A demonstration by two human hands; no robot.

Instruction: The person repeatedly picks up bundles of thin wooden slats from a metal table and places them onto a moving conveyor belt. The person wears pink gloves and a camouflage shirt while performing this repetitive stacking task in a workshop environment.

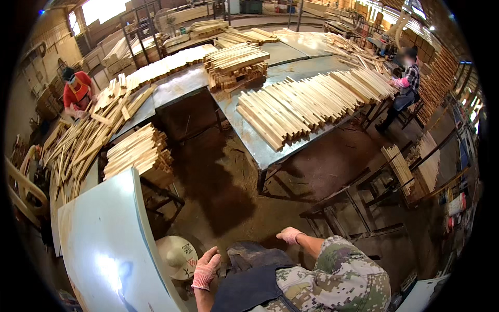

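My left hand [207, 268], in a pink-and-white knit glove, is raised beside my dark apron [247, 291]. Its fingers are stretched out and nothing shows in them. Just left of it stands a round whitish stool or drum top [176, 256] with dark and red markings; whether the hand touches it I cannot tell. My right hand [289, 235], gloved alike, hangs over the floor in front of me. Its fingers point left, slightly bent, with no object visible in them. A camouflage sleeve [348, 275] covers my right upper arm.
A pale-topped table [104, 234] stands close on my left. Ahead, a metal table [244, 140] carries a row of wooden strips [312, 106]. A strip stack [139, 151] and metal frames [353, 208] stand nearby. One person [78, 91] is far left, another [408, 83] far right.
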